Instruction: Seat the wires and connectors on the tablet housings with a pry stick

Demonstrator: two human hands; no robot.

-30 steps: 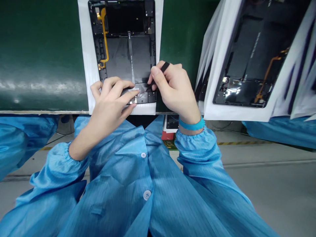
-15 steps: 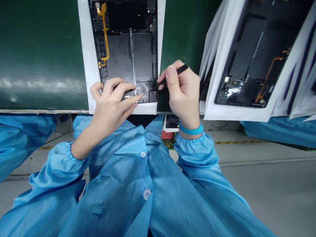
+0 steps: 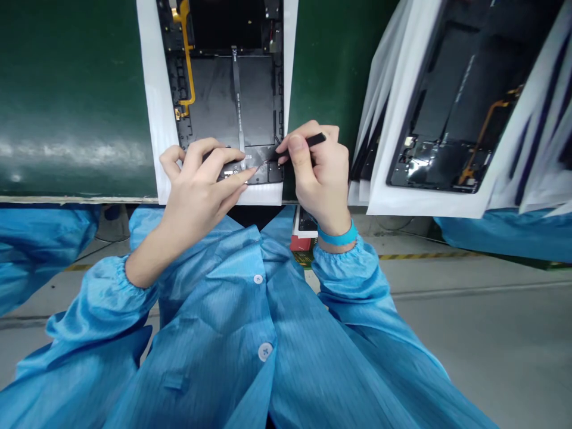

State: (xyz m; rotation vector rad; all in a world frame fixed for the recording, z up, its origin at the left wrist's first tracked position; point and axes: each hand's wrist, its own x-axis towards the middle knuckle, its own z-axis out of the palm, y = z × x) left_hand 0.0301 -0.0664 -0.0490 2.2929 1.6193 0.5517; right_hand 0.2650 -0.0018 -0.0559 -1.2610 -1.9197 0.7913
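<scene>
An opened tablet (image 3: pixel 210 89) lies on white paper (image 3: pixel 154 113), its dark inside facing up. An orange flex cable (image 3: pixel 191 77) runs down its left side and a grey ribbon cable (image 3: pixel 238 98) down its middle. My left hand (image 3: pixel 196 185) rests across the tablet's near end, fingers spread, holding nothing. My right hand (image 3: pixel 319 173) is closed on slim black tweezers (image 3: pixel 316 140). Their thin tip reaches the near right part of the tablet, close to my left fingertips. The exact contact point is too small to make out.
To the right, another opened tablet (image 3: pixel 447 113) lies on a sheet atop several overlapping white papers (image 3: pixel 386 101). The green table's (image 3: pixel 75 107) near edge runs just in front of me. Blue sleeves of other people (image 3: pixel 40 250) show at both sides.
My right hand has shifted left with the tweezers, bringing them further over the tablet's near right corner. My left hand stays in place on the tablet.
</scene>
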